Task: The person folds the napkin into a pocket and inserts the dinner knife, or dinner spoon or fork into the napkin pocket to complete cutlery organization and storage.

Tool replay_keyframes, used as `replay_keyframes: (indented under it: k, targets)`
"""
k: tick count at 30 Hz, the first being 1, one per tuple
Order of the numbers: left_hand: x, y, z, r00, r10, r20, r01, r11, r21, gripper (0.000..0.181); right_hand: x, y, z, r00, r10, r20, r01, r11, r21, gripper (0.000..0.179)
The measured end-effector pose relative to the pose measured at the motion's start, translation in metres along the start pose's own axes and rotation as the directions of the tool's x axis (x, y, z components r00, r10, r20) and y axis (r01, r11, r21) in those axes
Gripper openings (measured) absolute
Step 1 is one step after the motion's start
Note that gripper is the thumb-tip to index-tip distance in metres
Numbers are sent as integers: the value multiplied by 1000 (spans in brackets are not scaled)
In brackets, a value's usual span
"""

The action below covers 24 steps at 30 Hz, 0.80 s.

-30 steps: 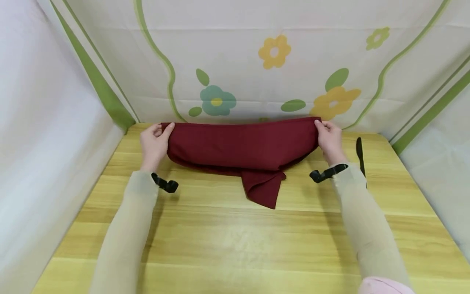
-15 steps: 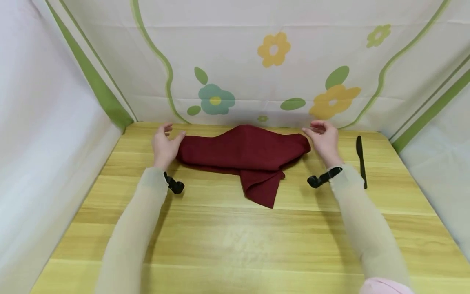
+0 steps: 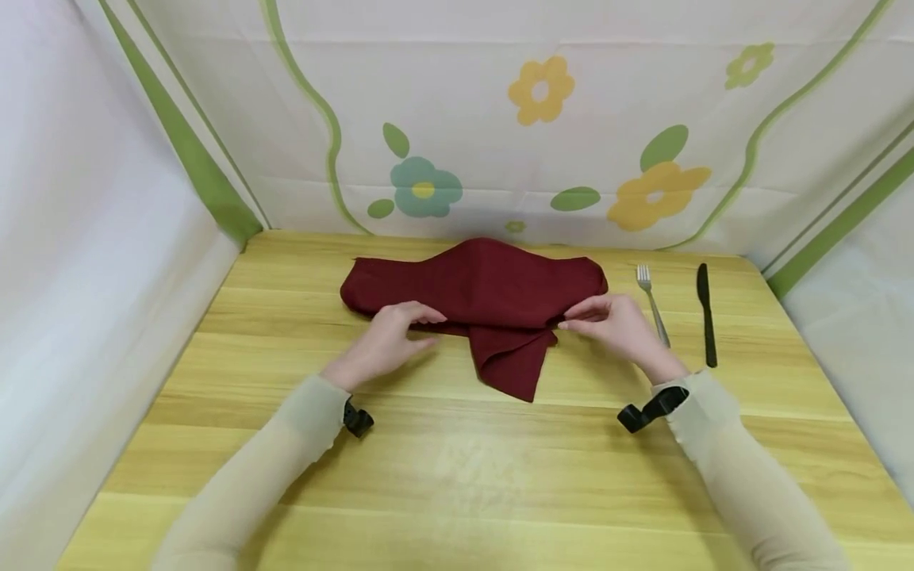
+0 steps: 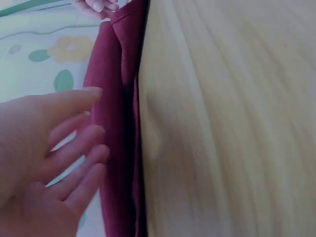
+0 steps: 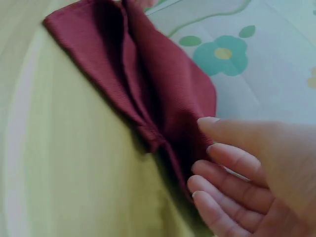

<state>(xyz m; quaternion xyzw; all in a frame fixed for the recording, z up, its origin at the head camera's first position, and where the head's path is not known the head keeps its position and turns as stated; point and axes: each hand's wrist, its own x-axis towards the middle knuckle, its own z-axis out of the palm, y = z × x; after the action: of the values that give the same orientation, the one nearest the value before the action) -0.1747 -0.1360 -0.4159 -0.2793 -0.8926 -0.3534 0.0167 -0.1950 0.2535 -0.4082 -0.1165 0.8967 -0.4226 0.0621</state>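
Note:
A dark red cloth (image 3: 464, 277), folded into a long band, lies across the back of the table, and a loose pointed flap (image 3: 517, 369) hangs out toward the front. Beside the band's near edge, left of the flap, is my left hand (image 3: 389, 341); its fingers are slightly bent and hold nothing. My right hand (image 3: 617, 325) is at the near edge on the right. In the right wrist view its fingers (image 5: 237, 177) stretch along the cloth (image 5: 173, 84) with the thumb apart, not pinching. Whether either hand's fingertips touch the cloth, I cannot tell.
To the right of the cloth lie a silver fork (image 3: 652, 305) and a black knife (image 3: 706, 313), side by side on the wooden table (image 3: 464, 484). A white curtain (image 3: 443, 87) with printed flowers stands behind the table's back edge.
Both hands have let go of the cloth's upper corners and come toward its near edge, the left also moving inward. The cloth's raised far edge has dropped. The fork has come into view.

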Motion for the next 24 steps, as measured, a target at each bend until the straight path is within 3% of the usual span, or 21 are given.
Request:
replay_keyframes:
  k: [3,6,12,16,24]
  targets:
    - [5,0,8,996,-34,88,30,999,44,31,-2,3,10,998,44,48,-44,999,-9,24]
    - [9,-1,12,990,-53,130,41,995,91,28,-3,3,19,995,69,78,-67,998,-18,26]
    - [15,-1,17,995,-43,92,26,983,181,15,-4,1,32,999,30,32,-26,990,-142,20]
    - [16,0,17,996,-48,71,32,977,211,9,-4,-2,37,1000,23,19,-20,986,-167,16]
    - [16,4,17,991,-88,101,63,972,225,5,-2,-11,48,1000,-26,-11,23,978,-209,22]
